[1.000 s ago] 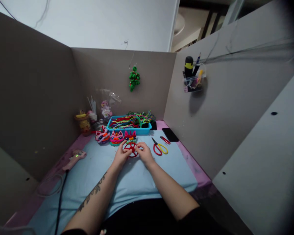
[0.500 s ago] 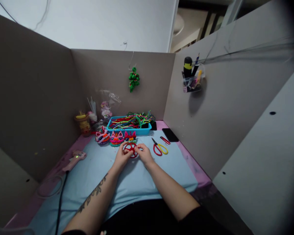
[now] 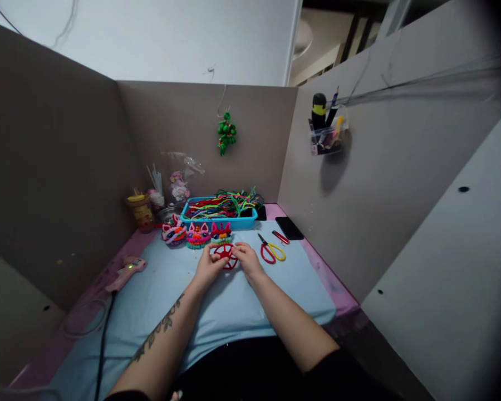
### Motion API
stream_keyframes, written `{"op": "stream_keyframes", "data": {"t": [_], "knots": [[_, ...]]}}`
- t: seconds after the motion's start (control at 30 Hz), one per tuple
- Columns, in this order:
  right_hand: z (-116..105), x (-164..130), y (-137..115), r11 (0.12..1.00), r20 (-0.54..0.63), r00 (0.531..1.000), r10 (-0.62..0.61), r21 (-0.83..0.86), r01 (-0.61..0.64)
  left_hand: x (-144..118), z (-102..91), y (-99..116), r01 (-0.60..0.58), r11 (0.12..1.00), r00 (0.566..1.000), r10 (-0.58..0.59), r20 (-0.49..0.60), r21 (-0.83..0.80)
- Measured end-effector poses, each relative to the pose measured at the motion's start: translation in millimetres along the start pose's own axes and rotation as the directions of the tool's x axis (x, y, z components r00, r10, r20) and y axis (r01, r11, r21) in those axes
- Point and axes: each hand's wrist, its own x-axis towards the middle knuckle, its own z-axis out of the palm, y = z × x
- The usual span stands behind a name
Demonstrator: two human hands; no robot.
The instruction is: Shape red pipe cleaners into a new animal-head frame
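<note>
Between my hands is a red wheel-shaped ring with spokes (image 3: 226, 256), apparently of pipe cleaner, raised over the blue cloth (image 3: 217, 306). My left hand (image 3: 210, 265) pinches its left side, with the thumb on the spokes. On its right rim, the fingers of my right hand (image 3: 247, 260) are closed. Just beyond the hands sit three fuzzy animal-face pieces: a leftmost one (image 3: 174, 232), a pink one (image 3: 197, 236) and a red one with a purple horn (image 3: 221, 233). Scissors with one red and one yellow handle (image 3: 273, 252) lie right of my right hand.
A blue tray (image 3: 217, 222) of colourful pipe cleaners stands at the back. A red cutter (image 3: 280, 237) and a black phone (image 3: 289, 228) lie to the right. At left rests a pink glue gun (image 3: 126, 273) with its cord. Grey panels (image 3: 209, 167) enclose the table.
The red ring is turned slightly between my hands, and my right-hand fingers have shifted a little on its rim. The whole view has moved slightly.
</note>
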Motion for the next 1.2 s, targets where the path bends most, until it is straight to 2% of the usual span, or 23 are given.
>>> {"op": "stream_keyframes", "data": {"t": [0.17,0.23,0.33,0.4,0.5,0.57,0.67,0.97,1.2], "knots": [[-0.7,2.5,1.1,1.000,0.048,0.999,0.013,0.018,-0.014,0.6,0.6,-1.4,0.002,1.000,1.000,-0.001,0.023,-0.019],[-1.9,1.3,-1.5,0.999,0.050,0.999,-0.012,-0.035,0.014,1.6,0.0,-3.0,0.005,1.000,1.000,-0.004,0.019,-0.018],[-4.1,-4.4,-10.4,0.970,-0.006,0.990,-0.144,-0.199,0.140,3.6,-2.3,-5.4,0.012,1.000,0.998,-0.012,-0.056,0.002],[-4.9,-9.6,-17.2,0.922,-0.026,0.962,-0.272,-0.294,0.253,5.0,-4.2,-6.2,0.019,1.000,0.990,-0.016,-0.140,0.018],[-4.1,-16.4,-22.7,0.825,0.037,0.906,-0.422,-0.399,0.401,6.2,-5.9,-5.3,0.028,1.000,0.974,-0.025,-0.225,0.012],[-2.6,-18.8,-22.5,0.771,0.105,0.877,-0.469,-0.435,0.464,6.3,-5.9,-4.1,0.029,0.999,0.970,-0.031,-0.239,-0.015],[-0.8,-19.5,-20.1,0.740,0.157,0.863,-0.480,-0.455,0.495,5.9,-5.1,-3.2,0.020,0.999,0.974,-0.030,-0.225,-0.044],[-0.8,-17.4,-20.3,0.773,0.171,0.888,-0.428,-0.440,0.457,5.3,-4.3,-5.3,-0.002,0.998,0.987,-0.008,-0.163,-0.060],[0.2,-18.3,-19.2,0.753,0.200,0.881,-0.429,-0.459,0.472,5.5,-4.6,-7.4,0.008,0.997,0.997,-0.015,-0.077,-0.082]]}}
